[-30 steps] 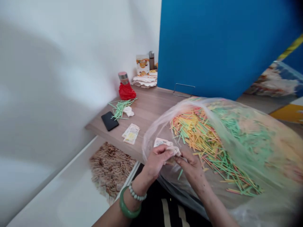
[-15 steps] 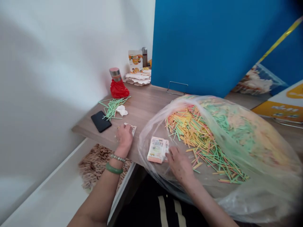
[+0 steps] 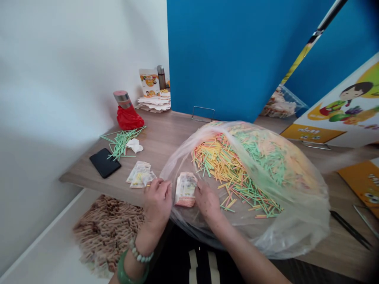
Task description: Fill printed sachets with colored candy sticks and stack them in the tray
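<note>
My left hand point(image 3: 157, 200), with a ring, beaded bracelet and green bangle, has its fingers bent and drawn together. Its fingertips are beside a few small printed packets point(image 3: 138, 173) on the table; whatever they pinch, if anything, is hidden. My right hand point(image 3: 207, 200) is closed at the right edge of a stack of small packets point(image 3: 185, 190) with a red-striped lower edge. That stack lies inside the mouth of a big clear plastic bag point(image 3: 299, 232). Beside it spills a heap of short coloured sticks point(image 3: 233, 173) in yellow, green and pink.
At left lie a black phone point(image 3: 103, 162), green sticks point(image 3: 121, 142) and a crumpled tissue point(image 3: 135, 145). A flask in a red bag point(image 3: 129, 118) stands behind them. An open drawer point(image 3: 47, 248) below holds many brown packets point(image 3: 109, 228). A blue panel point(image 3: 219, 55) rises behind.
My left hand has moved right from the packets on the table towards the stack, uncovering them. My right hand has closed in at the stack's edge. The view has shifted right.
</note>
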Tool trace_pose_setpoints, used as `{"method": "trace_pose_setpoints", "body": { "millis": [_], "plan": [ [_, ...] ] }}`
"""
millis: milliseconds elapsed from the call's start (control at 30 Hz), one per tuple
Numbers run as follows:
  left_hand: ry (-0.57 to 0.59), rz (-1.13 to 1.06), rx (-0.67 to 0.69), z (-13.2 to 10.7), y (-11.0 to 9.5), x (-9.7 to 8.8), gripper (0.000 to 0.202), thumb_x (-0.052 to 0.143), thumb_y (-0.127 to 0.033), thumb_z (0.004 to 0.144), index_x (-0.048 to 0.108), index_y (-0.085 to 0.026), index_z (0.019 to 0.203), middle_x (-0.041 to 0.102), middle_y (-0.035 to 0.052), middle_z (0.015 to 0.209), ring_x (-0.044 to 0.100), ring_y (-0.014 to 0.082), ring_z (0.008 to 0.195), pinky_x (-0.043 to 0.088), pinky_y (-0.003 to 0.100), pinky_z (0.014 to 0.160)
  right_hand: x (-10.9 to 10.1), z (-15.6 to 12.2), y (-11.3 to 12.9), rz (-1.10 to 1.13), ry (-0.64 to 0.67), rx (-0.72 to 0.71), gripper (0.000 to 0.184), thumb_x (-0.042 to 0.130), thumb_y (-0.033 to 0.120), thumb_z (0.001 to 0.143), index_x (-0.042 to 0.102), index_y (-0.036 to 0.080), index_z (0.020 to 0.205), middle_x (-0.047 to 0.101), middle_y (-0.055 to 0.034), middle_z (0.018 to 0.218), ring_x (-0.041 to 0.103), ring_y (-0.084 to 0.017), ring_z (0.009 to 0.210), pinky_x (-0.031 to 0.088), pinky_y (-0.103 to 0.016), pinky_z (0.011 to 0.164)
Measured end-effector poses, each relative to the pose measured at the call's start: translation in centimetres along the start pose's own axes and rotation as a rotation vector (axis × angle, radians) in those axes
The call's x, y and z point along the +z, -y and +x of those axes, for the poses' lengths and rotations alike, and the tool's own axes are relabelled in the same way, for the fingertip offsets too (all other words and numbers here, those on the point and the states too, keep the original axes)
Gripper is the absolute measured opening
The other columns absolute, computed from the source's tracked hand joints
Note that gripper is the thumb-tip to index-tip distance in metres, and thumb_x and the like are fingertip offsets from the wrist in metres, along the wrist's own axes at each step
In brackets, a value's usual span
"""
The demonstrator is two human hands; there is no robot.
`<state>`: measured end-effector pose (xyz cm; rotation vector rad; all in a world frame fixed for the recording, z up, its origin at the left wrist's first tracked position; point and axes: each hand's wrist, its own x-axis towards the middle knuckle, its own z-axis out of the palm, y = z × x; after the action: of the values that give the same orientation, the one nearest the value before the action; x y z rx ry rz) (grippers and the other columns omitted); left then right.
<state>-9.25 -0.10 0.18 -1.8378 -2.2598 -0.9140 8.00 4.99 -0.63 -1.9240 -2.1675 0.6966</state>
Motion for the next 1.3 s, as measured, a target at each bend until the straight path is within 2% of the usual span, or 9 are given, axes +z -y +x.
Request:
{"method": "trace_pose_setpoints", "body": {
  "millis": [133,233,367,533,633,767,933,1133,1300],
  "plan": [
    [0.058,0.169,0.029,0.1,-1.8,-1.3,0.024,0.051,-0.029,0.094,0.074,-0.024,0.094,0.069,0.0103,0.105,0.059,0.0308,0.097,0.040,0.042,0.084,-0.3,-0.6,-1.1,0.088,-0.092,-0.040,0.026,0.046,0.023,0.091,0.069,0.022,0.080,0.068,-0.0101,0.070,0.062,-0.024,0.066,0.041,-0.034,0.062],
    [0.124,0.000,0.017,0.1,-2.4,-1.0,0.024,0.049,-0.029,0.095,0.073,-0.022,0.095,0.070,0.0098,0.097,0.061,0.0275,0.091,0.042,0.039,0.083,-0.9,-0.9,-1.7,0.267,-0.186,-0.107,0.029,0.044,0.028,0.090,0.063,0.023,0.069,0.065,-0.0073,0.069,0.059,-0.023,0.069,0.043,-0.034,0.065],
    [0.181,-0.266,-0.021,-0.9,-2.5,-0.7,0.026,0.045,-0.029,0.098,0.070,-0.021,0.094,0.070,0.0080,0.091,0.064,0.0225,0.086,0.045,0.032,0.080,-1.6,-1.5,-2.2,0.634,-0.044,-0.160,0.031,0.042,0.037,0.086,0.059,0.022,0.065,0.062,-0.0039,0.067,0.058,-0.022,0.069,0.044,-0.033,0.065],
    [0.101,0.218,-0.324,-1.4,1.5,-2.3,0.026,0.048,-0.031,0.097,0.069,-0.019,0.089,0.069,0.0107,0.090,0.063,0.0264,0.083,0.042,0.036,0.073,-1.3,-1.9,-4.5,0.793,0.015,0.024,0.035,0.053,0.049,0.080,0.048,0.023,0.057,0.045,0.0021,0.051,0.043,-0.017,0.053,0.032,-0.029,0.053],
    [0.201,0.429,-0.459,-0.8,4.0,-2.7,0.035,0.048,-0.043,0.096,0.069,-0.015,0.092,0.068,0.0145,0.092,0.064,0.0313,0.082,0.040,0.038,0.069,-0.7,-1.8,-5.1,0.832,0.071,0.029,0.037,0.053,0.052,0.080,0.048,0.023,0.057,0.044,0.0023,0.051,0.042,-0.017,0.052,0.031,-0.030,0.053],
    [0.268,0.429,-0.438,-0.1,4.2,-1.4,0.034,0.055,-0.044,0.092,0.069,-0.013,0.096,0.068,0.0176,0.100,0.064,0.0339,0.090,0.041,0.040,0.072,-0.3,-1.9,-4.6,0.842,0.113,-0.017,0.037,0.053,0.052,0.083,0.052,0.023,0.061,0.044,0.0026,0.052,0.042,-0.017,0.053,0.030,-0.029,0.055],
    [0.234,0.311,-0.408,0.0,3.4,0.2,0.020,0.052,-0.028,0.093,0.069,-0.018,0.090,0.069,0.0105,0.098,0.063,0.0281,0.091,0.042,0.037,0.076,-0.3,-2.3,-4.5,0.832,0.113,-0.019,0.039,0.052,0.054,0.082,0.051,0.022,0.060,0.043,0.0023,0.053,0.042,-0.017,0.055,0.030,-0.029,0.055],
    [0.250,0.451,-0.299,3.0,6.7,-0.8,0.025,0.049,-0.028,0.094,0.070,-0.016,0.098,0.068,0.0149,0.102,0.062,0.0324,0.095,0.042,0.044,0.083,-0.1,-2.3,-4.7,0.819,0.133,-0.017,0.037,0.052,0.053,0.082,0.050,0.022,0.062,0.043,0.0025,0.054,0.041,-0.016,0.055,0.029,-0.028,0.054],
    [0.045,0.174,-0.346,4.1,6.1,-1.9,0.034,0.049,-0.029,0.091,0.067,-0.013,0.115,0.065,0.0196,0.114,0.060,0.0351,0.103,0.043,0.048,0.090,0.0,-1.8,-2.7,0.835,0.173,-0.032,0.035,0.051,0.050,0.080,0.047,0.023,0.059,0.042,0.0030,0.051,0.039,-0.015,0.052,0.028,-0.027,0.051]
  ]
}}
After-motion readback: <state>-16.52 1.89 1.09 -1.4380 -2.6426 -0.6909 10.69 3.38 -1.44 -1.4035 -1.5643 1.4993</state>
